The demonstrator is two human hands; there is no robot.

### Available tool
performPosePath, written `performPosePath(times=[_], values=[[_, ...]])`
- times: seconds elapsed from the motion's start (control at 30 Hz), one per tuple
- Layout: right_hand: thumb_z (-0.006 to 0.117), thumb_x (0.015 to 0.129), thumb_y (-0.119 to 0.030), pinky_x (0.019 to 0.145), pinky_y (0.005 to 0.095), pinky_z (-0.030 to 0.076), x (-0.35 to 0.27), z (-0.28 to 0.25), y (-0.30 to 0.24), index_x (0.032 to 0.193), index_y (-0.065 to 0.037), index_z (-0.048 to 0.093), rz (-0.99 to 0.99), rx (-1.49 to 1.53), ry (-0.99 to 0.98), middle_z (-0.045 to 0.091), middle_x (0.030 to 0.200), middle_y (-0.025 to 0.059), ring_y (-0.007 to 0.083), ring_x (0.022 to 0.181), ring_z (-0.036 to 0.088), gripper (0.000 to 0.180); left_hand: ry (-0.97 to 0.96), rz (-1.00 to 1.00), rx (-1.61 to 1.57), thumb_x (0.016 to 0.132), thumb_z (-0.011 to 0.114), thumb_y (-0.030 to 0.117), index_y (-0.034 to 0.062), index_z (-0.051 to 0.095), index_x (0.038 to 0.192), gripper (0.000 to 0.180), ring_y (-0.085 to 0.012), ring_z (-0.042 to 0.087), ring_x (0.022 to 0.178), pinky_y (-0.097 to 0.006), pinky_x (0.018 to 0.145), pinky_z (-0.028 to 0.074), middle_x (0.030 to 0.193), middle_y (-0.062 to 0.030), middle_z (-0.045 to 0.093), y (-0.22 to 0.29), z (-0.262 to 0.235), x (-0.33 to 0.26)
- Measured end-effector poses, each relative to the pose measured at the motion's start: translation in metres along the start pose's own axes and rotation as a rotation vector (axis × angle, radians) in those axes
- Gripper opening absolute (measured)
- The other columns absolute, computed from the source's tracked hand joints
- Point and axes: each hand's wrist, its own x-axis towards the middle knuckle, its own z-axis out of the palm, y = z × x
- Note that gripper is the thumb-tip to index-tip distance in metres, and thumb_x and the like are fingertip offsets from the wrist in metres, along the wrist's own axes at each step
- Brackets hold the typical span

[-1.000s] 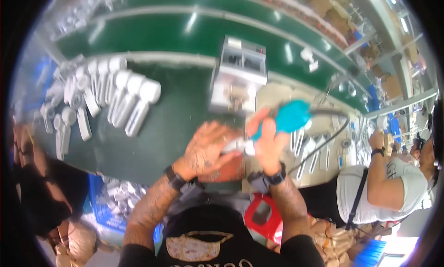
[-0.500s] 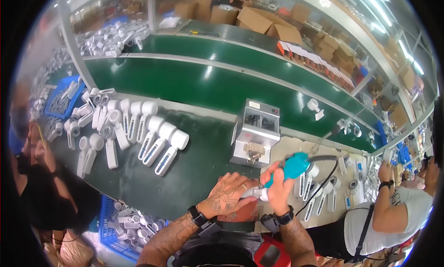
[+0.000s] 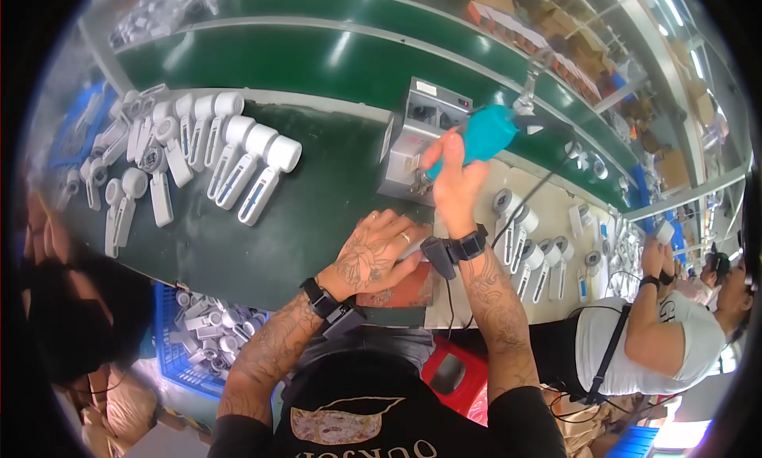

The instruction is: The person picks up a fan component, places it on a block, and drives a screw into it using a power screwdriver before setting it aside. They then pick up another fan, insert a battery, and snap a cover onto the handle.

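Note:
My right hand [image 3: 458, 184] is closed around a teal electric screwdriver [image 3: 488, 134], raised beside the silver screw feeder [image 3: 432, 109]. The driver's tip is hidden behind my fingers, close to the feeder's front. Low over the bench's front edge, my left hand [image 3: 373, 252] presses down on a white handheld fan [image 3: 414, 247]. Most of that fan is covered by my hand and right wrist. Beneath it lies a reddish mat [image 3: 409, 290]. To the left, several white handheld fans [image 3: 260, 188] lie in rows on the dark green bench [image 3: 317, 180].
More fans [image 3: 544, 259] lie on a beige sheet [image 3: 484, 295] at the right. A blue basket [image 3: 171, 347] of white parts stands below the bench's left. A green conveyor [image 3: 317, 57] runs behind. A co-worker [image 3: 611, 339] sits at right; a red stool [image 3: 456, 375] is below.
My right hand has lifted the electric screwdriver off the fan and moved it up to the screw feeder. My left hand stays on the fan. The view has tilted downward.

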Motion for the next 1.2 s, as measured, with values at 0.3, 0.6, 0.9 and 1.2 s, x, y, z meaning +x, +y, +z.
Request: performPosePath(times=[0.3,0.6,0.9,1.2], values=[[0.053,0.107,-0.036,0.059,0.0306,0.046,-0.049,-0.024,-0.045,0.107,0.0,0.058,0.174,0.176,0.125,0.057,0.071,0.0065,0.0154,0.063,0.056,0.037,-0.058,-0.035,-0.027,0.092,0.066,0.025,0.0132,0.065,0.131,0.04,-0.0311,0.056,0.104,-0.044,0.093,0.043,0.113,-0.007,0.063,-0.004,-0.005,0.006],[0.06,0.099,-0.054,0.06,0.0349,0.047,-0.096,-0.051,-0.049,0.113,0.006,0.051,0.181,0.154,0.056,0.055,0.071,0.0085,0.021,0.063,0.056,0.062,-0.09,-0.054,-0.081,0.089,0.069,0.019,0.0118,0.063,0.127,0.039,-0.0293,0.056,0.105,-0.045,0.091,0.044,0.112,-0.0057,0.062,-0.001,-0.004,0.004],[0.058,0.103,-0.041,0.061,0.0347,0.048,-0.101,-0.05,-0.032,0.109,0.003,0.051,0.164,0.179,-0.007,0.056,0.073,0.0097,0.0201,0.065,0.056,0.045,-0.099,-0.067,-0.042,0.089,0.069,0.019,0.0117,0.064,0.127,0.039,-0.0299,0.056,0.104,-0.044,0.092,0.044,0.112,-0.0057,0.062,0.002,-0.004,0.006],[0.058,0.104,-0.038,0.061,0.034,0.048,-0.101,-0.045,-0.035,0.102,0.0,0.051,0.15,0.248,0.005,0.056,0.073,0.0099,0.0189,0.065,0.057,0.039,-0.083,-0.089,-0.066,0.09,0.069,0.022,0.012,0.063,0.127,0.039,-0.0326,0.057,0.111,-0.046,0.099,0.043,0.129,-0.0076,0.06,0.007,-0.007,0.008]])
